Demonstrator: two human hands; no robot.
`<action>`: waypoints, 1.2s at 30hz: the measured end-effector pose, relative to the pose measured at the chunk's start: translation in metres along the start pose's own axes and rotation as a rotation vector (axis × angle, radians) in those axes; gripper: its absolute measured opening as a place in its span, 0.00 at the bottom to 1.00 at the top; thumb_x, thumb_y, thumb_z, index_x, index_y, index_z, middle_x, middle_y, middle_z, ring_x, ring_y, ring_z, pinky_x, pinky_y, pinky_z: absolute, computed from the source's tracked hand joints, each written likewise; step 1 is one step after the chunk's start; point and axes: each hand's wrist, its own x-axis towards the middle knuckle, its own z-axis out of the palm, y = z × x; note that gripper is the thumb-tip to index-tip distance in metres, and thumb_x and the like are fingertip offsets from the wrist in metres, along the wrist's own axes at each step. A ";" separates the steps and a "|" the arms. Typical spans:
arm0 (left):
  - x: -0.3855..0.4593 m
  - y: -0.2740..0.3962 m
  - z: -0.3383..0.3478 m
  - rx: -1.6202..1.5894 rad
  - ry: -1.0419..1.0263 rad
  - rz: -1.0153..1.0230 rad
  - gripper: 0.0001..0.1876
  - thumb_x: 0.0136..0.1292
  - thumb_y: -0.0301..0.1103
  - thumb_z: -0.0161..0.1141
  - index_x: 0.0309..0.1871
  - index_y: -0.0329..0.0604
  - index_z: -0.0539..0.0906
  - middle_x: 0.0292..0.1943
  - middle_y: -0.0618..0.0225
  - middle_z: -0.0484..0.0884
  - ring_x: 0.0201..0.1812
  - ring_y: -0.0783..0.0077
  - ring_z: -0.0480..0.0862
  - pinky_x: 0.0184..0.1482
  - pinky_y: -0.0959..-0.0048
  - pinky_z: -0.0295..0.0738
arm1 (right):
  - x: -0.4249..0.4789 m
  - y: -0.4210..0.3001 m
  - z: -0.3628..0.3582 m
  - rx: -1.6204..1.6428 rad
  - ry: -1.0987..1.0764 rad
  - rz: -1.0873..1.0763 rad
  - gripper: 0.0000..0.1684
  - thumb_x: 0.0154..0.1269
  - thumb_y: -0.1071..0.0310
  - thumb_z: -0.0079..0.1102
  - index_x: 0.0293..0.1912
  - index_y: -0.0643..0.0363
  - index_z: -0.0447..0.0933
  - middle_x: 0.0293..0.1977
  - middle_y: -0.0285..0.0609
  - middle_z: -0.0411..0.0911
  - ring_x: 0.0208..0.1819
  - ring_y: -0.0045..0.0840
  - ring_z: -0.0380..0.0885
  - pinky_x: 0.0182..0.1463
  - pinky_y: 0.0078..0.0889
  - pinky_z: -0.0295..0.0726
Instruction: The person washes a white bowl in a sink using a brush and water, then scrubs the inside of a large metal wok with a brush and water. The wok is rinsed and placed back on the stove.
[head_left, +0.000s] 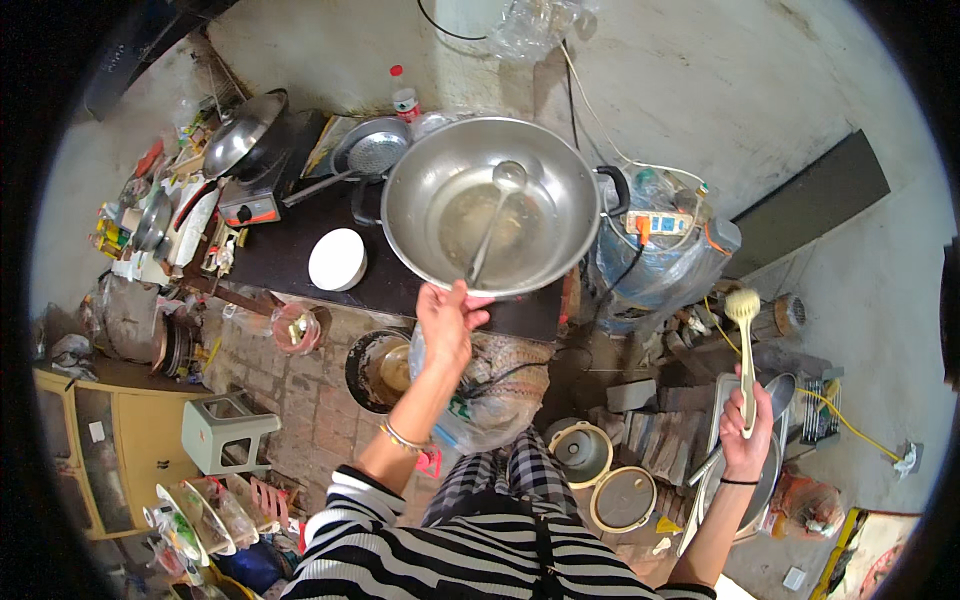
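My left hand grips the near rim of a wide two-handled steel wok, thumb over the edge and fingers beneath. Inside the wok lies a metal ladle; its handle end reaches my left fingertips, and I cannot tell if they hold it too. Shallow cloudy liquid covers the wok's bottom. Off to the right, my right hand holds a long-handled scrub brush upright, its pale bristles at the top. A white bowl is left of the wok on the dark table.
A long-handled pan and a cooker with a lidded wok stand left. A power strip with an orange plug hangs at right. Below are a dark bucket, a plastic bag, a stool and an open pot.
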 end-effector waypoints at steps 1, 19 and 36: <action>-0.007 -0.005 -0.001 0.004 0.011 -0.003 0.08 0.65 0.28 0.52 0.36 0.42 0.63 0.30 0.62 0.77 0.28 0.66 0.84 0.18 0.77 0.78 | 0.008 0.004 0.025 -0.059 -0.041 0.005 0.21 0.68 0.62 0.44 0.56 0.65 0.65 0.22 0.34 0.64 0.13 0.10 0.56 0.13 0.11 0.54; -0.088 0.049 -0.023 0.532 -0.093 -0.309 0.15 0.67 0.42 0.51 0.38 0.37 0.78 0.31 0.63 0.83 0.39 0.69 0.84 0.37 0.73 0.80 | 0.159 0.097 0.187 -2.061 -0.739 -0.672 0.07 0.54 0.67 0.55 0.32 0.61 0.74 0.24 0.51 0.77 0.31 0.46 0.78 0.35 0.43 0.78; 0.134 -0.035 0.053 1.859 -0.597 -0.080 0.18 0.45 0.38 0.65 0.36 0.33 0.81 0.39 0.49 0.81 0.41 0.54 0.81 0.42 0.65 0.75 | 0.176 0.095 0.176 -2.033 -1.010 -0.686 0.06 0.49 0.71 0.53 0.29 0.57 0.78 0.22 0.48 0.77 0.27 0.41 0.79 0.30 0.41 0.78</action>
